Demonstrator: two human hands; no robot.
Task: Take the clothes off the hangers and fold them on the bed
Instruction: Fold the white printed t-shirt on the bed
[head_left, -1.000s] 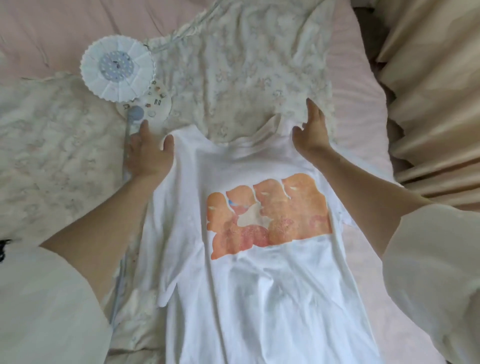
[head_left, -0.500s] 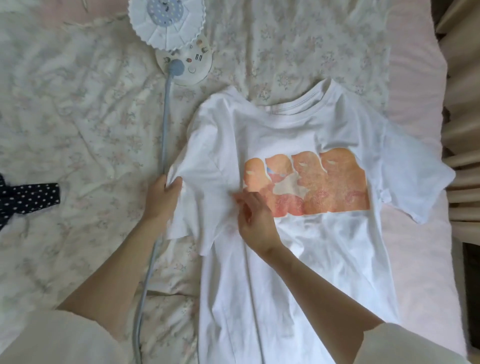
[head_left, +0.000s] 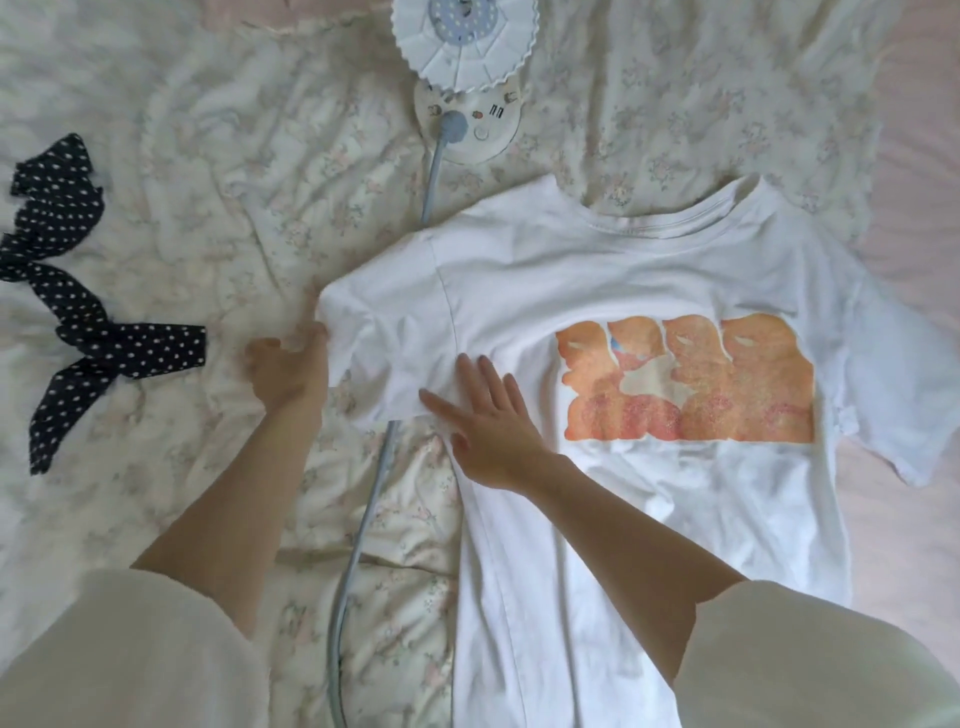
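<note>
Head view: the white T-shirt (head_left: 649, 312) lies print-up on the bed (head_left: 182, 234), off its hanger. Half a second ago my right hand (head_left: 488, 415) was pinching near the print; now its fingers (head_left: 480, 371) are straight and apart, pressing the cloth flat. My left hand (head_left: 288, 364) has slid outward, clamped on the sleeve edge, pulling it taut; folding comes next

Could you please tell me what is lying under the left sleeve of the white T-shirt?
The lamp's grey-blue neck passes under the T-shirt's sleeve, which the left hand pinches; that stretch is hidden. Floral bedding lies beneath.
</note>
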